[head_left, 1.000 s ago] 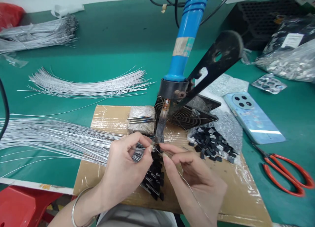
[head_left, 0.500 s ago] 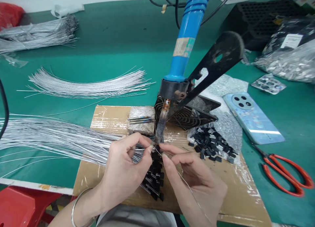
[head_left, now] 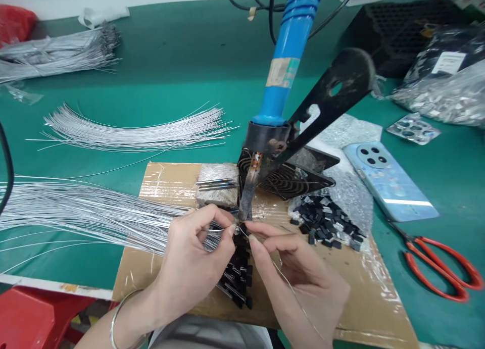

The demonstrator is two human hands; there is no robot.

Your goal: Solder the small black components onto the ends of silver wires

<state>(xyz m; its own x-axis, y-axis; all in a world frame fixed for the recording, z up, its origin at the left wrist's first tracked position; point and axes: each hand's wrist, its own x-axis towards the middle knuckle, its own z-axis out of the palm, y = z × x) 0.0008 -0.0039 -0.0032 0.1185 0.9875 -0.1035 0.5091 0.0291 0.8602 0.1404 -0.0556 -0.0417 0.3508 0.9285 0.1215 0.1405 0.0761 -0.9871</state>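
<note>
Just below the tip of a blue-handled soldering iron, held tip-down in a black metal stand, my two hands meet. My left hand is closed in a pinch on a thin wire whose end lies at the tip. Between thumb and forefinger, my right hand pinches a strand of solder wire that trails down across the palm. Several black-ended pieces lie beneath my hands, partly hidden. A large bundle of grey-white wires runs in from the left, passing behind my left hand.
Cardboard lies under the work. Beside the stand are a small fan, a pile of small black parts and bubble wrap. A phone and red-handled scissors lie right. Another wire bundle lies behind.
</note>
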